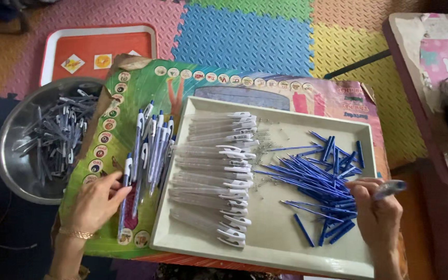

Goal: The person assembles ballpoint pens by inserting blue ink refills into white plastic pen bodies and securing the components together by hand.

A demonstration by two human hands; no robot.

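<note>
Down at the near edge, the left hand lies loosely open with its fingers on a finished blue-and-white pen, whose long axis runs away from the person, in line with the row of assembled pens just beyond it on the colourful printed board. The right hand is closed around what looks like a clear pen barrel, though that end is blurred, and it rests at the near right edge of the loose blue refills. Those refills lie crisscrossed in the right half of the cream tray; its left half holds a stack of clear barrels with white clips lying crosswise. Farther left, a steel bowl holds a heap of grey pen parts, with an orange tray behind on the foam floor mats.
</note>
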